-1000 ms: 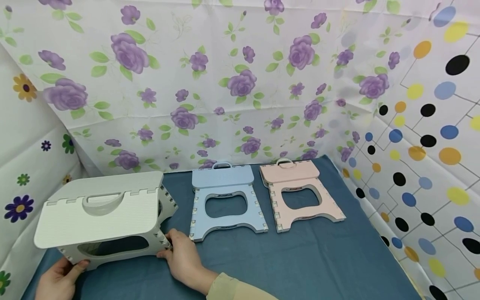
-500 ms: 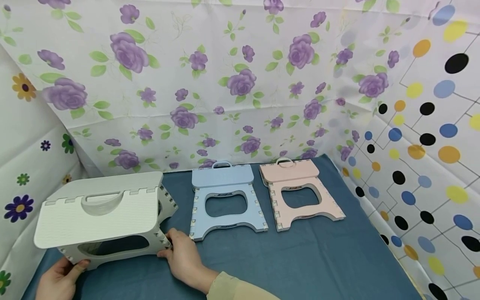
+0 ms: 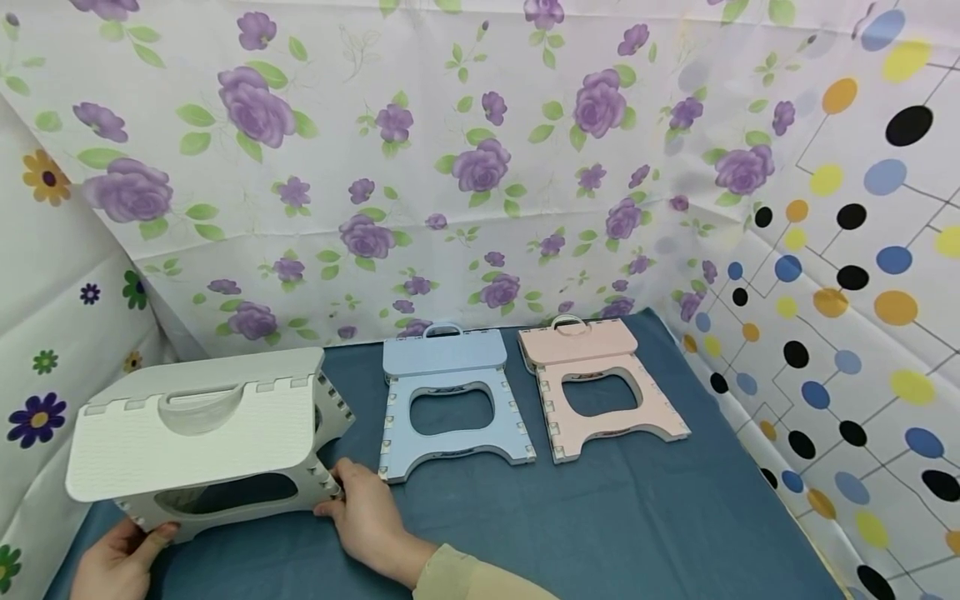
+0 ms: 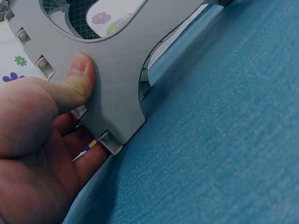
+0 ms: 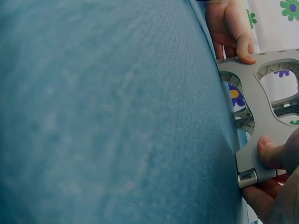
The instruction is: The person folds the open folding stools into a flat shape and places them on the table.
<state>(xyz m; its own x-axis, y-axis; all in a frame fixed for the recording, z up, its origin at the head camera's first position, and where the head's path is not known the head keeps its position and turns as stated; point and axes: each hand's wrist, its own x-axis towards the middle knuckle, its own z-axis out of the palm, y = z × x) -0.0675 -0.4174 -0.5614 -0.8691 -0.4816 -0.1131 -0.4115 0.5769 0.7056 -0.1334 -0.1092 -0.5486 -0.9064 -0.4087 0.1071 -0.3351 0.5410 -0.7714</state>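
A white folding stool (image 3: 262, 433) stands unfolded at the left of the blue cloth, its ridged top facing up with a carry handle at the middle. My left hand (image 3: 120, 558) grips the lower left corner of its near leg panel; in the left wrist view the thumb (image 4: 80, 79) lies on the panel's outer face and the fingers go behind its edge. At the other end of that panel my right hand (image 3: 371, 517) pinches the lower right corner, thumb (image 5: 271, 151) in front. To the right lie a light blue folding stool (image 3: 446, 354) and a pink folding stool (image 3: 581, 343), both folded flat.
The blue cloth (image 3: 600, 525) covers the table. A purple-flowered sheet (image 3: 420, 167) hangs along the back. On the right hangs a dotted sheet (image 3: 847, 333), and on the left a white sheet with small flowers (image 3: 60, 317) comes close to the white stool.
The view has shifted very slightly. The white stool's top looks tilted a touch lower, while both hands keep the same hold on its leg panel.
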